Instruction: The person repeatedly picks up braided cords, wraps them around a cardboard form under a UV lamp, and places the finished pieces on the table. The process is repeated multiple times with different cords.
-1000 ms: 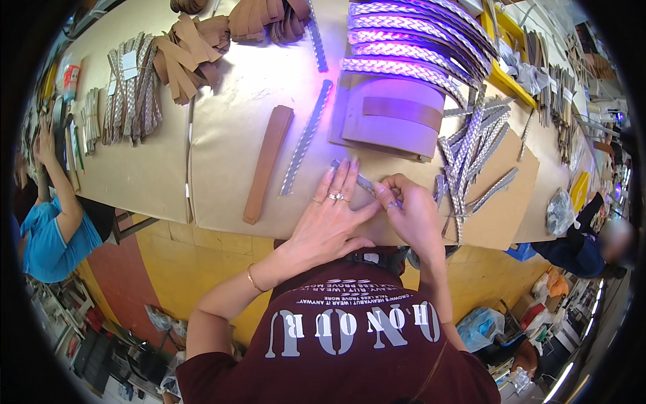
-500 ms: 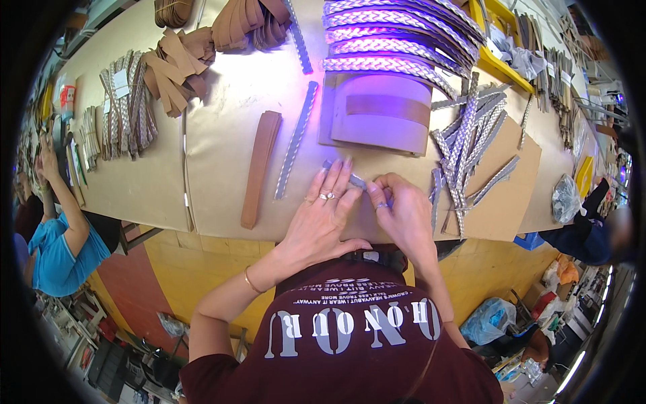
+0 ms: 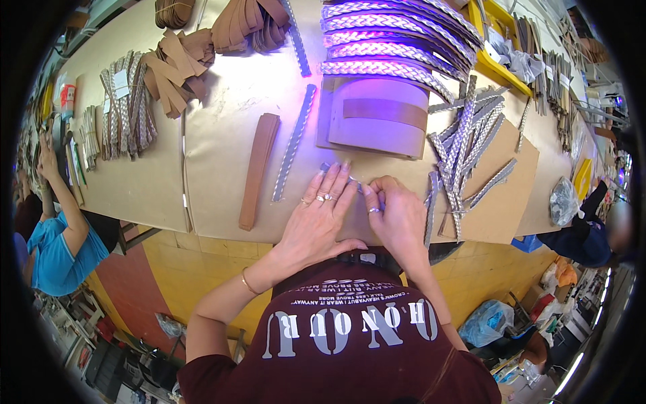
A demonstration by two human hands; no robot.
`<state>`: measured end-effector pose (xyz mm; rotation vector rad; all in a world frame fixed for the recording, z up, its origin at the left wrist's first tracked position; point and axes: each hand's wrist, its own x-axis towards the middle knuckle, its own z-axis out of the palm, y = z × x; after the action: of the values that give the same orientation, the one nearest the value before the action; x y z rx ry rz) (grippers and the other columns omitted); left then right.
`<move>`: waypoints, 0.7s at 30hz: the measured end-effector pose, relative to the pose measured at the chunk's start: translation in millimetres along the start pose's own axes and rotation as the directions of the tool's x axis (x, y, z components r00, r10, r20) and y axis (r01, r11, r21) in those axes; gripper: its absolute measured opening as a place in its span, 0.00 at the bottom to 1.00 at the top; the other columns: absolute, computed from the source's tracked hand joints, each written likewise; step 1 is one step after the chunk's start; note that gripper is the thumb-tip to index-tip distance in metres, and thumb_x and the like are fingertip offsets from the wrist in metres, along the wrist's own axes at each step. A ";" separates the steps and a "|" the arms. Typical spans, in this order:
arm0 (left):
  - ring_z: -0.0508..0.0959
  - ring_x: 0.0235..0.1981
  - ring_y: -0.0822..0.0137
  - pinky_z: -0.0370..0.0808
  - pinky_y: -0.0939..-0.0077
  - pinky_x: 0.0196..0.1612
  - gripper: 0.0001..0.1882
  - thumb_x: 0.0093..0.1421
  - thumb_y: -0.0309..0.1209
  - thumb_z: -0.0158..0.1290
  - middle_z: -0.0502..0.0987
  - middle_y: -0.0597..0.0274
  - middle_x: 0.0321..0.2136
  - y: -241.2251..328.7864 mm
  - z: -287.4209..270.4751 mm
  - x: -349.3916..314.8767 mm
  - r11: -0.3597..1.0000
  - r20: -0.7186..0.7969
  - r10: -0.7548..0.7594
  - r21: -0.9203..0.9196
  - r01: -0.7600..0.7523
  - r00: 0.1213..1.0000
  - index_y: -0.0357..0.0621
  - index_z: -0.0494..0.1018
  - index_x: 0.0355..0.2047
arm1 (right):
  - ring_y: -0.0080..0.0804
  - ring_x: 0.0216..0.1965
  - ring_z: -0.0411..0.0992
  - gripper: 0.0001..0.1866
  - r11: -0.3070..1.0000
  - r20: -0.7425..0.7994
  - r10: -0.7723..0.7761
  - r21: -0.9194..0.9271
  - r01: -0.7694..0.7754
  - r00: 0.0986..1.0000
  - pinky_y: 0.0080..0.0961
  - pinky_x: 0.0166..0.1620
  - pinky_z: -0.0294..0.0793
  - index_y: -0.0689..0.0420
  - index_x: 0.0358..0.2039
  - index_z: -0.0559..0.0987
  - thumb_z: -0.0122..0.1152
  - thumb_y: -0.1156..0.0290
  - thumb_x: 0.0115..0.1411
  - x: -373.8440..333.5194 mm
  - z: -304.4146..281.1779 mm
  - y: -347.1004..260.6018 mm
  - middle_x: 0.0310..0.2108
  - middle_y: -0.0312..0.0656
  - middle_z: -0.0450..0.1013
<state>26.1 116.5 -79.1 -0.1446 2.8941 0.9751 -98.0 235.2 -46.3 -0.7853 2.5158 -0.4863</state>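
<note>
1. Left hand (image 3: 321, 215) lies flat, fingers spread, pressing a braided strip (image 3: 350, 179) at the near surface (image 3: 222, 108) edge.
2. Right hand (image 3: 397, 214) fingers pinch its end.
3. Brown strap (image 3: 258, 168) lies left.

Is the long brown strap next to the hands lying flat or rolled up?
Flat. The brown strap lies stretched out straight on the paper-covered table, beside a braided silver strip, left of the left hand.
</note>
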 end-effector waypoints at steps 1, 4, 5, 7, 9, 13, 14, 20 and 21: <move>0.48 0.70 0.45 0.42 0.53 0.71 0.56 0.49 0.66 0.55 0.49 0.39 0.68 0.1 -0.3 0.0 1.000 0.003 0.005 0.019 -0.005 1.000 0.30 0.56 0.63 | 0.50 0.27 0.76 0.12 1.000 -0.016 -0.008 -0.022 0.007 1.000 0.43 0.34 0.72 0.57 0.29 0.78 0.60 0.61 0.62 -0.9 1.0 -0.3 0.26 0.48 0.77; 0.48 0.70 0.44 0.43 0.52 0.71 0.56 0.49 0.67 0.55 0.49 0.39 0.68 -0.1 -0.7 -0.1 0.998 0.010 0.017 0.054 -0.017 1.000 0.31 0.57 0.63 | 0.43 0.20 0.72 0.13 1.000 -0.045 0.019 -0.007 -0.019 0.999 0.38 0.26 0.69 0.56 0.29 0.78 0.62 0.60 0.62 -6.0 0.5 -0.1 0.18 0.45 0.72; 0.48 0.70 0.43 0.43 0.52 0.71 0.56 0.49 0.67 0.55 0.49 0.39 0.68 -0.4 -0.6 0.0 0.998 0.005 0.022 0.050 -0.022 1.000 0.31 0.57 0.63 | 0.43 0.19 0.72 0.13 0.999 -0.035 0.045 0.018 -0.044 0.998 0.37 0.25 0.68 0.57 0.29 0.78 0.62 0.60 0.62 -8.5 -1.2 0.8 0.17 0.45 0.72; 0.48 0.70 0.43 0.43 0.52 0.71 0.56 0.49 0.67 0.55 0.49 0.39 0.68 -0.3 0.2 0.1 0.999 0.001 0.014 0.044 -0.014 1.000 0.31 0.58 0.63 | 0.43 0.17 0.70 0.14 0.992 0.005 0.098 0.080 -0.098 0.995 0.36 0.24 0.67 0.59 0.29 0.78 0.61 0.59 0.63 -13.9 -6.5 4.3 0.16 0.45 0.71; 0.48 0.70 0.43 0.43 0.51 0.71 0.56 0.49 0.67 0.55 0.49 0.39 0.68 0.9 1.4 0.0 1.000 0.016 -0.003 0.029 0.003 1.000 0.32 0.57 0.64 | 0.47 0.21 0.74 0.15 0.988 0.071 0.132 0.073 -0.137 0.989 0.40 0.27 0.70 0.58 0.30 0.79 0.59 0.58 0.64 -18.2 -12.6 9.3 0.18 0.47 0.74; 0.48 0.70 0.43 0.43 0.51 0.71 0.55 0.49 0.66 0.55 0.50 0.38 0.68 1.2 1.9 0.4 0.999 0.011 0.002 0.051 -0.003 1.000 0.32 0.58 0.64 | 0.48 0.23 0.76 0.15 0.972 0.099 0.146 0.169 -0.161 0.984 0.42 0.29 0.72 0.57 0.30 0.80 0.57 0.58 0.65 -21.0 -16.1 16.8 0.20 0.48 0.76; 0.49 0.70 0.43 0.44 0.52 0.71 0.54 0.51 0.66 0.54 0.50 0.38 0.68 0.8 1.5 0.2 0.999 0.005 0.008 0.045 -0.008 1.000 0.31 0.58 0.63 | 0.48 0.23 0.76 0.15 0.968 0.104 0.140 0.195 -0.158 0.985 0.41 0.29 0.72 0.57 0.30 0.80 0.57 0.58 0.65 -21.2 -15.1 17.7 0.21 0.48 0.76; 0.50 0.70 0.43 0.44 0.51 0.71 0.54 0.50 0.66 0.54 0.50 0.39 0.68 -1.3 -0.8 0.4 0.998 0.022 0.016 0.052 -0.017 1.000 0.31 0.58 0.63 | 0.48 0.24 0.76 0.13 0.980 0.090 0.136 0.135 -0.147 0.987 0.42 0.31 0.71 0.56 0.31 0.80 0.58 0.59 0.64 -23.3 -8.4 17.2 0.21 0.48 0.76; 0.50 0.69 0.43 0.45 0.51 0.70 0.53 0.51 0.66 0.53 0.51 0.38 0.67 -1.7 -1.3 0.6 0.998 0.017 0.026 0.052 -0.027 1.000 0.30 0.58 0.62 | 0.48 0.24 0.75 0.13 0.982 0.079 0.129 0.130 -0.138 0.989 0.42 0.31 0.71 0.56 0.31 0.79 0.58 0.59 0.64 -23.6 -7.8 17.0 0.20 0.48 0.75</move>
<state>25.6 114.4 -79.1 -0.0947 2.9110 0.8997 -92.3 264.1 -40.0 -0.5684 2.4222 -0.5662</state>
